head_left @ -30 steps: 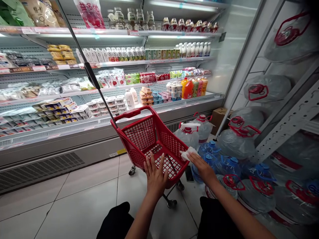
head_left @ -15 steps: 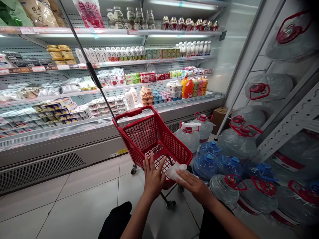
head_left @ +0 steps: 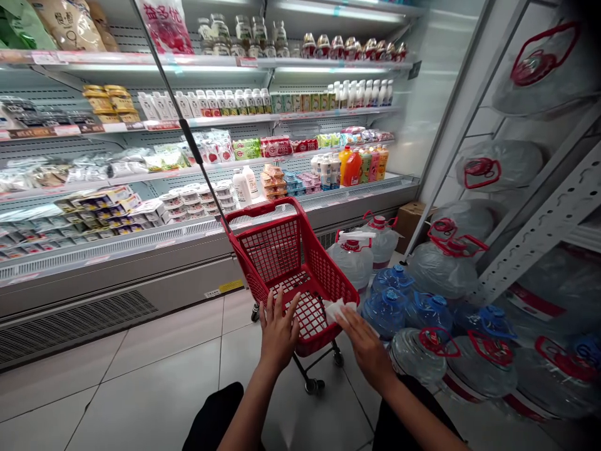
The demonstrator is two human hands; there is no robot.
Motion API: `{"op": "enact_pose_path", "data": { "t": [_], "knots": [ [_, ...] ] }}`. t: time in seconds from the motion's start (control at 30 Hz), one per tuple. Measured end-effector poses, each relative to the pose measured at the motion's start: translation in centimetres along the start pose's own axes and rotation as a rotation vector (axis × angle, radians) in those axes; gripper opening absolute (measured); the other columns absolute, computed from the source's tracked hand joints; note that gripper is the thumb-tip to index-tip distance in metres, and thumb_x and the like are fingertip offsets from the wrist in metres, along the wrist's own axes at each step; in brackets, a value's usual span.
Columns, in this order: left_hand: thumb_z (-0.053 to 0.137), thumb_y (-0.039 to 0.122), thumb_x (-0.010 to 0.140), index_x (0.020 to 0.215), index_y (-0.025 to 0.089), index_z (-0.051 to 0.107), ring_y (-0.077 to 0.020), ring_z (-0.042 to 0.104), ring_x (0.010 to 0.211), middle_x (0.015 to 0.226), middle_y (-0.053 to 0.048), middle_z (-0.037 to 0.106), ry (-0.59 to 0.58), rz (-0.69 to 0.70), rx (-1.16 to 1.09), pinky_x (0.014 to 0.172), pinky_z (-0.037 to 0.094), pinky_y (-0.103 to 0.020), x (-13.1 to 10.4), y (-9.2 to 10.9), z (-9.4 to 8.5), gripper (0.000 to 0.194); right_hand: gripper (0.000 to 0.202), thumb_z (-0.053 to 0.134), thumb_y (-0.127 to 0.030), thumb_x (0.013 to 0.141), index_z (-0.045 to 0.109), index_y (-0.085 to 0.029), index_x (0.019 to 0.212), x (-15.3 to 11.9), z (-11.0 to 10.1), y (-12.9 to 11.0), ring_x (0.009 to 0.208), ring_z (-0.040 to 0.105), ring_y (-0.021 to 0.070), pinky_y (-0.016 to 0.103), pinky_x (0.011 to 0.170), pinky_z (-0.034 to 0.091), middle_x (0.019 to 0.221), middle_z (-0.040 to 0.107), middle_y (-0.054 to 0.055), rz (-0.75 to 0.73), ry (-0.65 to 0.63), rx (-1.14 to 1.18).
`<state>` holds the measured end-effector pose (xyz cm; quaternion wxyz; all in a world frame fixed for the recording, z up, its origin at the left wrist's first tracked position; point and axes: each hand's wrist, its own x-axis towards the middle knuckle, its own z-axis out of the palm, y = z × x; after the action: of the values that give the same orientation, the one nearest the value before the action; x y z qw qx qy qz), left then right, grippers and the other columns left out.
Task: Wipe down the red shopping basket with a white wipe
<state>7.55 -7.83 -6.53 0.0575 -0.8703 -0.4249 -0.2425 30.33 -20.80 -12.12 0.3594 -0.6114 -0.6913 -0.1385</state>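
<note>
A small red shopping basket on wheels stands on the tiled floor in front of me, with a long grey pull handle rising to the upper left. My left hand rests flat on the basket's near rim, fingers spread. My right hand presses a crumpled white wipe against the basket's right near edge. The basket looks empty inside. My dark-trousered knees show at the bottom.
An open chiller with shelves of milk, yoghurt and juice runs along the left and back. Large water jugs with red and blue caps crowd the floor and metal racks on the right. A cardboard box sits in the corner.
My right hand with the wipe slid from the basket's right rim toward the near edge. The basket shifted slightly to the right and its handle swung rightward. My left hand stayed on the rim.
</note>
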Motion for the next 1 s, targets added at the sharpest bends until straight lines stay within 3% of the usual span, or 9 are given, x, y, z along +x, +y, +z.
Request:
{"op": "enact_pose_path", "data": {
  "t": [0.13,0.23,0.33,0.4,0.5,0.6,0.73,0.87,1.0],
  "knots": [
    [0.047,0.016,0.100,0.163,0.041,0.033,-0.0308,0.016,0.163,0.176,-0.002,0.021,-0.006,0.006,0.025,0.129,0.019,-0.060,-0.3,-0.3,-0.3,0.069,0.081,0.028,0.006,0.092,0.030,-0.027,0.166,-0.3,1.1,-4.9,0.156,0.036,0.0215,0.044,0.122,0.045,0.166,0.042,0.002,-0.116,-0.052,0.030],
    [0.044,0.014,0.101,0.164,0.040,0.032,-0.0304,0.015,0.163,0.177,-0.004,0.019,-0.031,0.022,0.028,0.129,0.017,-0.062,-0.6,-0.8,-0.8,0.069,0.075,0.032,0.004,0.096,0.030,-0.026,0.166,0.0,1.4,-5.0,0.153,0.040,0.0201,0.044,0.123,0.044,0.163,0.047,0.003,-0.256,-0.086,0.026],
    [0.045,0.015,0.100,0.164,0.040,0.031,-0.0310,0.016,0.163,0.177,-0.004,0.016,-0.048,0.034,0.022,0.129,0.017,-0.063,-0.8,-1.5,-1.3,0.070,0.071,0.037,0.001,0.101,0.031,-0.029,0.165,0.4,0.6,-1.8,0.149,0.046,0.0179,0.043,0.126,0.041,0.160,0.051,0.001,-0.398,-0.129,0.025],
    [0.046,0.015,0.100,0.164,0.041,0.032,-0.0303,0.015,0.163,0.177,-0.003,0.015,-0.050,0.039,0.007,0.129,0.018,-0.060,-1.0,-1.9,-1.5,0.070,0.071,0.037,0.000,0.101,0.030,-0.030,0.165,0.6,-0.7,1.4,0.148,0.048,0.0172,0.042,0.126,0.040,0.159,0.051,0.000,-0.410,-0.143,0.008],
    [0.044,0.015,0.100,0.163,0.041,0.032,-0.0285,0.015,0.163,0.177,-0.001,0.017,-0.047,0.039,-0.014,0.130,0.019,-0.058,-1.1,-2.1,-1.5,0.069,0.075,0.033,0.002,0.099,0.029,-0.033,0.165,0.5,-2.4,5.8,0.147,0.049,0.0179,0.044,0.126,0.040,0.161,0.049,0.000,-0.282,-0.104,-0.050],
    [0.044,0.016,0.100,0.162,0.041,0.035,-0.0279,0.017,0.163,0.176,0.000,0.022,-0.027,0.022,-0.007,0.130,0.018,-0.058,-1.1,-1.8,-1.2,0.068,0.079,0.030,0.004,0.095,0.030,-0.035,0.165,0.2,-2.8,7.3,0.147,0.049,0.0195,0.047,0.126,0.040,0.163,0.045,-0.001,-0.148,-0.075,-0.076],
    [0.048,0.018,0.097,0.161,0.038,0.041,-0.0278,0.022,0.162,0.173,-0.002,0.030,0.013,-0.012,0.028,0.130,0.017,-0.055,-1.1,-0.9,-0.9,0.067,0.084,0.026,0.006,0.090,0.028,-0.029,0.167,-0.5,-1.0,3.4,0.151,0.043,0.0195,0.047,0.125,0.042,0.165,0.044,0.002,-0.053,0.000,-0.030],
    [0.047,0.021,0.097,0.162,0.033,0.040,-0.0271,0.025,0.161,0.171,-0.006,0.034,0.028,-0.036,0.063,0.128,0.018,-0.052,-1.6,-0.3,-1.1,0.067,0.086,0.024,0.007,0.087,0.027,-0.025,0.167,-1.0,1.1,-1.4,0.155,0.037,0.0193,0.046,0.124,0.043,0.165,0.044,0.003,-0.074,-0.023,0.033],
    [0.044,0.022,0.099,0.163,0.031,0.038,-0.0283,0.027,0.160,0.171,-0.008,0.034,0.035,-0.045,0.097,0.127,0.018,-0.053,-2.1,-0.1,-1.2,0.065,0.084,0.026,0.007,0.089,0.028,-0.027,0.166,-0.1,1.7,-1.1,0.153,0.041,0.0178,0.044,0.123,0.045,0.162,0.048,0.002,-0.167,-0.034,0.073]
  ]
}}
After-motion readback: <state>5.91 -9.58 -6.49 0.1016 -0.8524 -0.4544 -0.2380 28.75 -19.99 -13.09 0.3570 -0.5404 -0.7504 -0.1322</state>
